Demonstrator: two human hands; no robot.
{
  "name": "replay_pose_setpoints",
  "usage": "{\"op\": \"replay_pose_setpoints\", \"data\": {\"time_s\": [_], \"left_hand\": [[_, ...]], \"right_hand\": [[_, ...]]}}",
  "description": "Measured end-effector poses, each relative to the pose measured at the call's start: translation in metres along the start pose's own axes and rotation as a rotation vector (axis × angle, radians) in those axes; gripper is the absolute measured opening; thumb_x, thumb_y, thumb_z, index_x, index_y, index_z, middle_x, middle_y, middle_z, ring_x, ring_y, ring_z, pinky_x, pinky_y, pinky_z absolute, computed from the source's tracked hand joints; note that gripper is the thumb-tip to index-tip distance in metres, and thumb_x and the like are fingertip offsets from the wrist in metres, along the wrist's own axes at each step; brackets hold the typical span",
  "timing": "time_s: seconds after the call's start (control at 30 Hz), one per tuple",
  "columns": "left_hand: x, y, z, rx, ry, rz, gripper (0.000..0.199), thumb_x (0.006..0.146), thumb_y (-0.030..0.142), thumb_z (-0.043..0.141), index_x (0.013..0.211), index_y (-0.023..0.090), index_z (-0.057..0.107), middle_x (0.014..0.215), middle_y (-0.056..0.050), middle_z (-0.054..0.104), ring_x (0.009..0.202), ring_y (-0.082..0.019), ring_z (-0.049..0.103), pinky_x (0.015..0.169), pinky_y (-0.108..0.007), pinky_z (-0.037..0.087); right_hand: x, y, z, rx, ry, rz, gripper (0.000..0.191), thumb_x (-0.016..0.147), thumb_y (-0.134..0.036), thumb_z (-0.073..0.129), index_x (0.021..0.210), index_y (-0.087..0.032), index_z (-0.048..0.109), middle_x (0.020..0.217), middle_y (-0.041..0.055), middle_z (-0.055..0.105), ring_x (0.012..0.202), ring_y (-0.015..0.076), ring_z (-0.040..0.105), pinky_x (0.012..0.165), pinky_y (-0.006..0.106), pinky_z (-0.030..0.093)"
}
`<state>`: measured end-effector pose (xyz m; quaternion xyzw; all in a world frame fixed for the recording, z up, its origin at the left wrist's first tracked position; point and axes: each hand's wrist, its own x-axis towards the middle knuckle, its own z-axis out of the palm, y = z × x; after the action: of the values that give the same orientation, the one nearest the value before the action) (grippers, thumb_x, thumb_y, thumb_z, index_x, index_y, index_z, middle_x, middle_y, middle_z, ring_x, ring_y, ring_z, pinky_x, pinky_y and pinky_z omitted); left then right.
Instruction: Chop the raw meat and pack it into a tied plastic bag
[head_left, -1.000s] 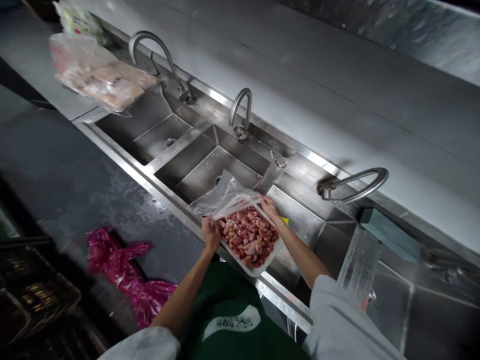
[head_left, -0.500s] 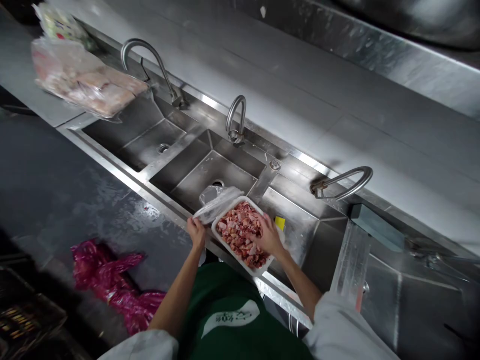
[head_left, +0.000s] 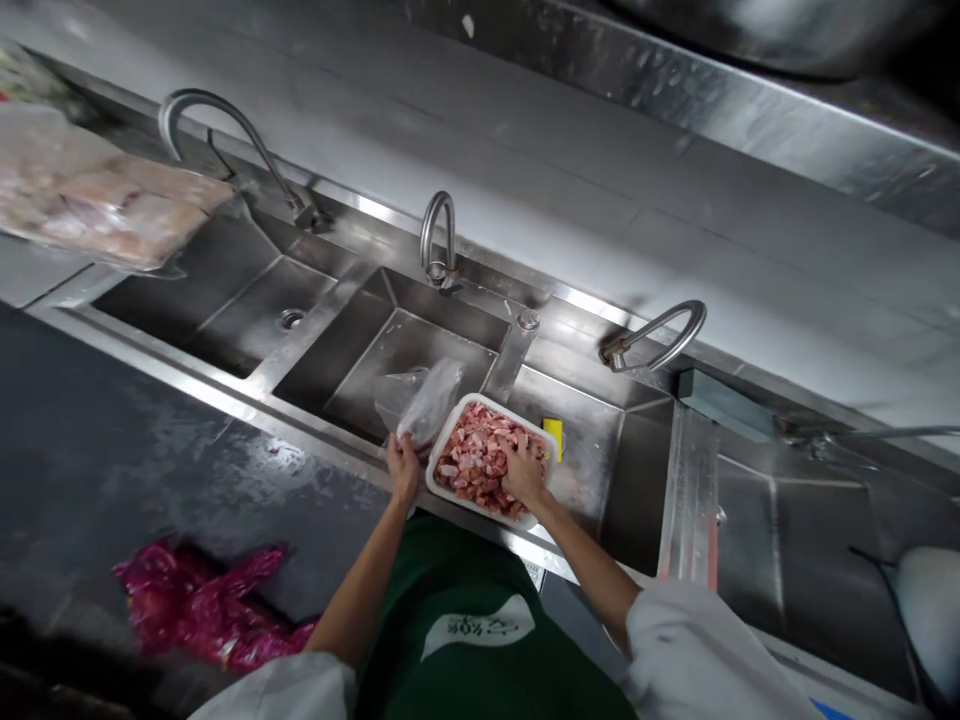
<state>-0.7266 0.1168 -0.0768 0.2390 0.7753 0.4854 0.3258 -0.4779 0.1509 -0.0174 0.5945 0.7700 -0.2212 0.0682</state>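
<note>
A white plastic tray (head_left: 433, 470) full of chopped raw meat (head_left: 472, 450) rests at the front of the sinks, across the divider between two basins. My left hand (head_left: 403, 466) is closed on the gathered edge of a clear plastic bag (head_left: 435, 398) at the tray's left side. The bag stands up and hangs over the middle basin. On the right part of the meat lies my right hand (head_left: 525, 475), its fingers apart and touching the pieces; the fingertips are partly hidden among them. A yellow label (head_left: 553, 438) shows just beyond the tray's right rim.
Curved taps rise behind the basins, the middle one (head_left: 439, 235) nearest the tray. A large bag of pale packed meat (head_left: 120, 205) overhangs the left basin (head_left: 247, 300). On the floor lies a magenta plastic bag (head_left: 202, 605). A grey box (head_left: 726, 403) sits at the right rear.
The bag in my left hand has been lifted more upright. My right hand has come lower onto the meat, its fingers now down among the pieces. The whole view has shifted and turned slightly.
</note>
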Motion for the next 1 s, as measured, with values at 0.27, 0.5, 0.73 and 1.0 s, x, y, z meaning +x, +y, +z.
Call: {"op": "replay_pose_setpoints", "data": {"time_s": [0.27, 0.5, 0.73, 1.0], "left_hand": [[-0.028, 0.025, 0.019, 0.193, -0.271, 0.138, 0.029, 0.099, 0.048, 0.045, 0.095, 0.022, 0.056, 0.084, -0.005, 0.063, 0.08, -0.023, 0.062, 0.074, -0.034, 0.049], [0.011, 0.006, -0.013, 0.457, -0.248, 0.087, 0.024, 0.098, 0.043, 0.047, 0.085, 0.023, 0.05, 0.065, -0.001, 0.052, 0.06, -0.021, 0.051, 0.06, -0.031, 0.033], [0.042, 0.008, -0.045, 0.409, -0.26, 0.107, 0.028, 0.095, 0.047, 0.049, 0.081, 0.023, 0.053, 0.061, -0.001, 0.054, 0.059, -0.02, 0.052, 0.06, -0.03, 0.037], [0.096, 0.028, -0.086, 0.328, 0.048, 0.154, 0.033, 0.094, 0.046, 0.043, 0.085, 0.018, 0.06, 0.067, -0.001, 0.053, 0.064, -0.019, 0.05, 0.063, -0.031, 0.041]], "right_hand": [[-0.005, -0.024, 0.003, -0.016, -0.059, 0.115, 0.081, 0.076, -0.006, 0.064, 0.154, -0.026, 0.051, 0.16, 0.0194, 0.036, 0.138, 0.0428, 0.046, 0.11, 0.056, 0.044], [0.022, -0.08, -0.008, -0.074, -0.082, -0.021, 0.067, 0.083, -0.004, 0.055, 0.145, -0.029, 0.055, 0.149, 0.0189, 0.046, 0.127, 0.0384, 0.052, 0.091, 0.048, 0.059], [0.043, -0.102, -0.005, -0.05, -0.092, -0.111, 0.059, 0.083, -0.005, 0.055, 0.138, -0.025, 0.061, 0.147, 0.017, 0.045, 0.125, 0.0344, 0.055, 0.089, 0.042, 0.06], [0.044, -0.078, -0.001, 0.221, -0.015, -0.175, 0.058, 0.076, 0.001, 0.046, 0.124, -0.021, 0.071, 0.143, 0.011, 0.055, 0.118, 0.022, 0.062, 0.104, 0.035, 0.052]]}}
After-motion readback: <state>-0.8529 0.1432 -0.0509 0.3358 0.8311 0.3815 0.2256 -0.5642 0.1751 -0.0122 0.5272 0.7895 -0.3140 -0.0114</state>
